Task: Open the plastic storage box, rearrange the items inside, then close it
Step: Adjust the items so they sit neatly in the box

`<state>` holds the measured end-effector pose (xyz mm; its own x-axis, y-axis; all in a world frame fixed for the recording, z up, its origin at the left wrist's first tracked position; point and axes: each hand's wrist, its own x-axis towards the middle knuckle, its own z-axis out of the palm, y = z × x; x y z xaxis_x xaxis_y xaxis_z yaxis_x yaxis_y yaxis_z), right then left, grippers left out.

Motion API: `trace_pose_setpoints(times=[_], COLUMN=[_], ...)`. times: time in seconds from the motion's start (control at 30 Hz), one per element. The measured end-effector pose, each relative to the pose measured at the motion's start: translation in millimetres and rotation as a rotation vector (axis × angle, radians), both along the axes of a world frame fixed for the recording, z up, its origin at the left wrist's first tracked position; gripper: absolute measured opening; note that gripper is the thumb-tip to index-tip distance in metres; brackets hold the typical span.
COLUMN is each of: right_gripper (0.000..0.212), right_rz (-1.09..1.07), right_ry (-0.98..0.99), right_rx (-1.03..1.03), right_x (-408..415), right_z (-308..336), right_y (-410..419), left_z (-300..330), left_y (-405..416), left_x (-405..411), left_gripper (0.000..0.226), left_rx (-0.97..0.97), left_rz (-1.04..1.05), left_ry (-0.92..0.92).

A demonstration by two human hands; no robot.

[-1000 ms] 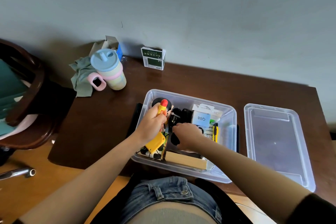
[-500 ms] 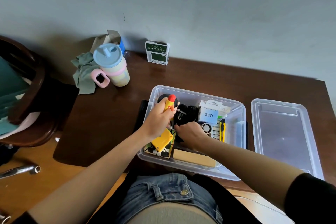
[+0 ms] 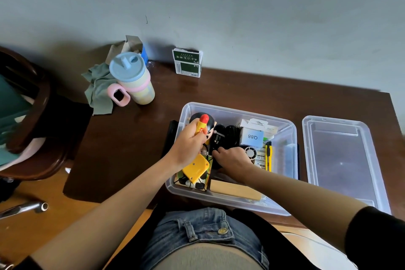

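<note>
Storage box (image 3: pixel 289 138): open, near the front edge of the tabletop (image 3: pixel 135 138), close to the body; handy for both arms.
Lid (image 3: pixel 339 160): off, lying flat just beside the box toward the right edge of the tabletop; probably parked there to be within reach for closing.
Left hand (image 3: pixel 186 149): over the box's left end, fingers curled round a yellow tube with a red cap (image 3: pixel 202 124), cap pointing up; seemingly lifted clear to free space beneath.
Right hand (image 3: pixel 233 161): down among the items at mid-box, knuckles up, fingertips bent onto a black bundle of cord (image 3: pixel 228 136); actual grasp of it cannot be told.
Contents: yellow flat piece (image 3: pixel 196 169) at the front-left corner, wooden block (image 3: pixel 234 189) along the front wall, pale blue carton (image 3: pixel 252 138) and yellow utility knife (image 3: pixel 268 155) toward the right end.
Stage: judged mid-rearranging; closing not yet begun.
Elsewhere: pastel cup (image 3: pixel 133 81) and green packet (image 3: pixel 188 62) by the back edge.
</note>
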<state>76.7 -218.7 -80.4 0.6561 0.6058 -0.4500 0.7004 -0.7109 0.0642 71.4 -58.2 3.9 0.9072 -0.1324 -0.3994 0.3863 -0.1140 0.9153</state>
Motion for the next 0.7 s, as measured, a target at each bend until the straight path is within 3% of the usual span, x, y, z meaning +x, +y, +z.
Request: trace_pose_setpoints(times=[0.13, 0.27, 0.5, 0.57, 0.7], right_gripper=[0.043, 0.025, 0.014, 0.013, 0.019], right_rz=[-0.016, -0.115, -0.367, -0.451, -0.436], right_ry=[0.021, 0.069, 0.15, 0.188, 0.197], right_rx=[-0.013, 0.05, 0.409, 0.364, 0.04], right_x=[-0.8, 11.8, 25.5, 25.4, 17.4], right_z=[4.7, 27.2, 89.6, 99.4, 99.3], right_y=[1.6, -0.8, -43.4, -58.5, -78.0], left_z=[-1.4, -3.9, -9.3, -10.7, -9.8], left_y=[1.2, 4.5, 9.0, 7.1, -2.3], left_x=[0.4, 1.7, 1.0, 0.6, -1.4], left_gripper=[0.019, 0.019, 0.014, 0.014, 0.018], left_rx=[0.011, 0.029, 0.058, 0.1, 0.134], left_rz=[-0.009, -0.017, -0.002, -0.014, -0.053], left_ry=[0.005, 0.009, -0.004, -0.022, -0.054])
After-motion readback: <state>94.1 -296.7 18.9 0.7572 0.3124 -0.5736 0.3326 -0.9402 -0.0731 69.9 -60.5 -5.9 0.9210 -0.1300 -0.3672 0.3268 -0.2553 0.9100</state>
